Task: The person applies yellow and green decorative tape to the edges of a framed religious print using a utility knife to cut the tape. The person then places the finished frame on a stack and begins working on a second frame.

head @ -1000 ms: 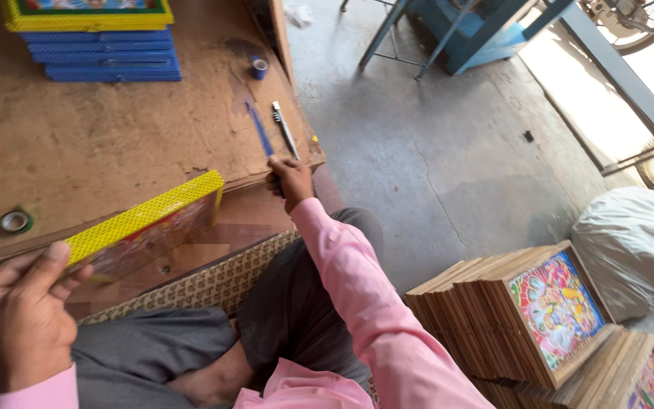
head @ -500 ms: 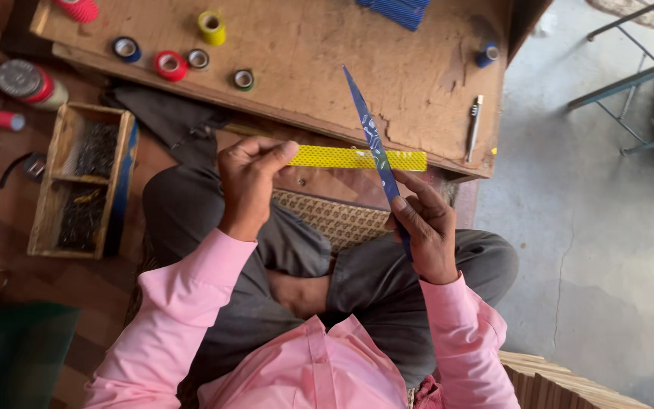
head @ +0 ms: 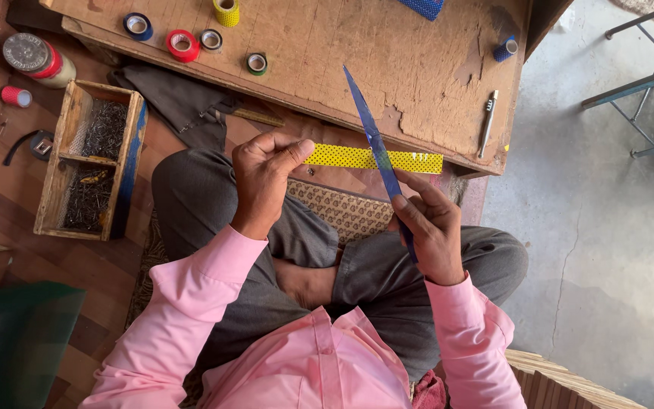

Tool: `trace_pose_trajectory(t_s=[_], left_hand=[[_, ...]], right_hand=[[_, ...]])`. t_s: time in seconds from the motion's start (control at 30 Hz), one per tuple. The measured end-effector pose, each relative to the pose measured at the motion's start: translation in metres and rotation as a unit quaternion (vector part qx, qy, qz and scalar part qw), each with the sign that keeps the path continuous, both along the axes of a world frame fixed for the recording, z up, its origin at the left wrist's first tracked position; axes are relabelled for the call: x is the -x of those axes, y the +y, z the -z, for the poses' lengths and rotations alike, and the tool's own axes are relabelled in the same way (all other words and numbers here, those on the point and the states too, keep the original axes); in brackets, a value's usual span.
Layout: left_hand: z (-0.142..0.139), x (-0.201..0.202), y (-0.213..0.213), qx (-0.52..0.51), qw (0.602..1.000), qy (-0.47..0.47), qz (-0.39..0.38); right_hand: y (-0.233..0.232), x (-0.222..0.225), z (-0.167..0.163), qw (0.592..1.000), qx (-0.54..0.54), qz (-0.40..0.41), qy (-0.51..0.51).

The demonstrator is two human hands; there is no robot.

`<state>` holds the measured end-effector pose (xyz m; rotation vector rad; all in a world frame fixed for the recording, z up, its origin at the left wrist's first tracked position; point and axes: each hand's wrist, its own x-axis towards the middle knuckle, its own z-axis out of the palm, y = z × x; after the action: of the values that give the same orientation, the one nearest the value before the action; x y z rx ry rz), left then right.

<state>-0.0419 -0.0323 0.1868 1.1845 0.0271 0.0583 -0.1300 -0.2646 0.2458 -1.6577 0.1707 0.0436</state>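
- I'm looking down on a low wooden worktop, its surface scuffed and chipped along the near edge.
- On it I see tape rolls in a loose row: a blue roll, a red roll, a small grey roll, a green roll, and a yellow roll.
- Near the right corner there's a small blue spool and a silver pen.
- A blue patterned piece lies at the far edge.
- On the brown floor to the left stands a wooden box of nails.
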Motion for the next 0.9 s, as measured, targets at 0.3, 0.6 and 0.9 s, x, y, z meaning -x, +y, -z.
trace_pose_trajectory(t_s=[0.3, 0.6, 0.9], left_hand=[[0.000, 0.007, 0.000, -0.013, 1.000, -0.007, -0.014], [0.003, 0.005, 0.002, -0.028, 0.999, -0.008, -0.019], [0.002, 0.006, 0.004, -0.029, 0.999, -0.020, -0.015]], right_hand=[[0.027, -0.018, -0.012, 0.998, 0.031, 0.045, -0.021], [0.069, 0.013, 0.011, 0.982, 0.131, 0.068, -0.119], [0.082, 0.007, 0.013, 0.973, 0.171, 0.072, -0.134]])
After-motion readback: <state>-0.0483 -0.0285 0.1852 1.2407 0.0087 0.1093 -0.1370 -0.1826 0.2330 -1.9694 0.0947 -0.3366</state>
